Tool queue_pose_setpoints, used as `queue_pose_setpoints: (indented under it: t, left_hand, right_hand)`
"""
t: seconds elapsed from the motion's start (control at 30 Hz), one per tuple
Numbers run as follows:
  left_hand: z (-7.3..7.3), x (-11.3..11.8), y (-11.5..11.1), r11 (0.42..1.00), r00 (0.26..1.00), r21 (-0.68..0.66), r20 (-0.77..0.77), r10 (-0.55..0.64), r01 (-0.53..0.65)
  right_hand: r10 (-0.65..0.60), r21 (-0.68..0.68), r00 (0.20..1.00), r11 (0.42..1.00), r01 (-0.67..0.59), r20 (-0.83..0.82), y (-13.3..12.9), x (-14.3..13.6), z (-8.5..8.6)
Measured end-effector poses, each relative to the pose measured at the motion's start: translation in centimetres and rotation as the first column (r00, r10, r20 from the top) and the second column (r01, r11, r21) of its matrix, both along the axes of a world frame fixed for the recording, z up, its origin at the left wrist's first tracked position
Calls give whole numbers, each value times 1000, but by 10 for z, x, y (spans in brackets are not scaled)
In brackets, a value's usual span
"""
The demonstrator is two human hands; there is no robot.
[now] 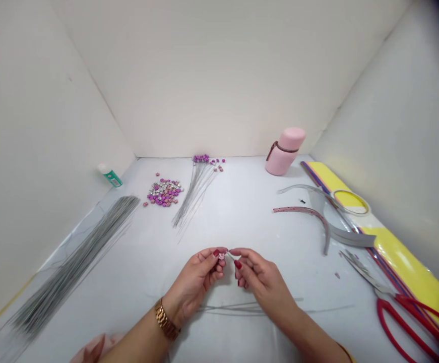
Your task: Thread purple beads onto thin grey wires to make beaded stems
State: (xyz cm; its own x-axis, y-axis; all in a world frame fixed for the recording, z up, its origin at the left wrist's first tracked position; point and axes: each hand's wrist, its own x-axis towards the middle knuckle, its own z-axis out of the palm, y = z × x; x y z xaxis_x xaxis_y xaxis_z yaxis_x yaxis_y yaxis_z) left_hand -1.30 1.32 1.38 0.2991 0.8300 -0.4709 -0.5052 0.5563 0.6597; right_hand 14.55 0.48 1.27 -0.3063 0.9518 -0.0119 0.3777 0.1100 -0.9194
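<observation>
- Head view: the left hand (199, 272) is holding a small pink patterned star (221, 256) between thumb and fingertips, grip narrow, just above the table (242, 212).
- The right hand (260, 276) is facing it from the other side, thumb and forefinger closing narrowly on a thin pale piece (232, 256); whether this is wire or strip, I cannot tell.
- Key relation: the star is sitting just left of the right fingertips, gripped by the left hand. The pale piece is slanting, its upper end pointing toward the star, its lower end running down to the right thumb. Contact between the two: cannot tell.
- The star is looking compact, with no clear long axis showing.
- Loose wires (234, 307) are lying crosswise on the table, nearer the wearer, passing behind the right wrist.
- Beyond the hands, a pile of stars (165, 192) is resting to the left; beside it, a bunch of wire-stemmed stars (201, 158) is lying heads away from the wearer.
- Far left, a thick wire bundle (79, 259) is stretching diagonally; on the right, red-handled scissors (383, 291) are lying open.
</observation>
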Motion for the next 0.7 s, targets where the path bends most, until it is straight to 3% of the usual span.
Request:
queue_pose_setpoints:
  t: [0.07, 0.3, 0.53, 0.7]
  left_hand:
    - [0, 1, -1, 1000, 1000, -11, 9, 1, -1]
    - [0, 2, 0, 1000, 1000, -30, -14, 5, -5]
    - [-2, 3, 0, 1000, 995, 0, -95, -2, 2]
    - [-1, 2, 0, 998, 980, 67, -201, -7, 21]
  right_hand:
    - [15, -44, 998, 999, -18, -58, -2, -3, 1]
    - [56, 114, 990, 991, -71, 129, -1, -2, 8]
    - [48, 162, 976, 983, -84, 212, -2, -1, 10]
    - [87, 196, 932, 967, -164, 351, -1, 3, 11]
